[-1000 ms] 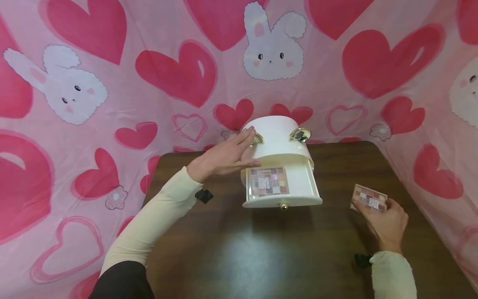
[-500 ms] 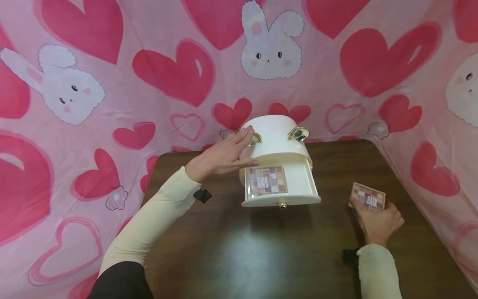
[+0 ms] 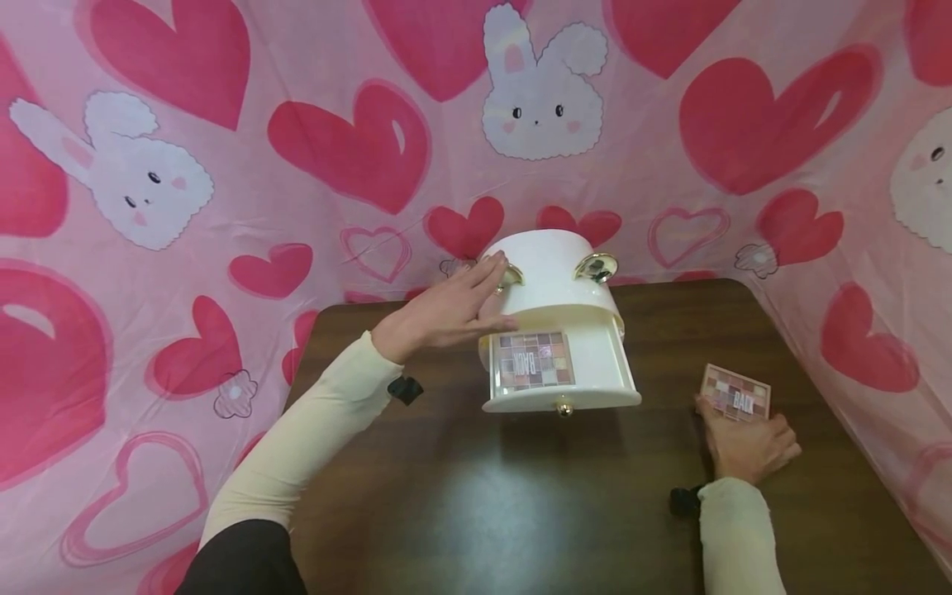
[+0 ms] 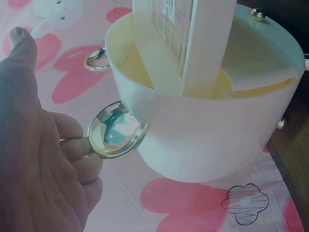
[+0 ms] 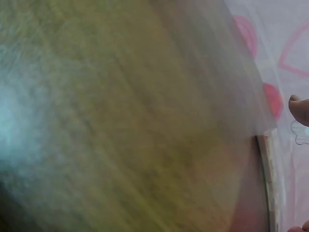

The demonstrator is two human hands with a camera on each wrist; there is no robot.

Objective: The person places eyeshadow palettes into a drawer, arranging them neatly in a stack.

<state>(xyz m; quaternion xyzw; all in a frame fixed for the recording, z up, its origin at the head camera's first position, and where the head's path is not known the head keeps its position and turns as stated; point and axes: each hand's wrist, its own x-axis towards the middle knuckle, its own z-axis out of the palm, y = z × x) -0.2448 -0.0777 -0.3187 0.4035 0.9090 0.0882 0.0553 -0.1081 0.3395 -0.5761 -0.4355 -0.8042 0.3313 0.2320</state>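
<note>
A white round storage box (image 3: 546, 264) with shiny gold ear-shaped trims stands at the back of the table, its drawer (image 3: 606, 364) pulled out. One eyeshadow palette (image 3: 531, 361) lies in the drawer's left half. My left hand (image 3: 454, 306) rests against the box's left side, fingers extended; in the left wrist view its fingertips meet the gold ear (image 4: 116, 133). At the table's right, my right hand (image 3: 747, 442) holds a second eyeshadow palette (image 3: 736, 392) by its near part, thumb along the left edge. Only that palette's edge (image 5: 268, 179) shows in the right wrist view.
The dark wooden table (image 3: 476, 504) has rounded back corners. Behind and beside it hangs a pink cloth (image 3: 632, 165) printed with hearts and rabbits. A small gold knob (image 3: 565, 409) sticks out from the drawer front.
My right wrist and forearm have swung left, while the palette at that hand stays almost in place. The left hand, the box and the drawer look the same.
</note>
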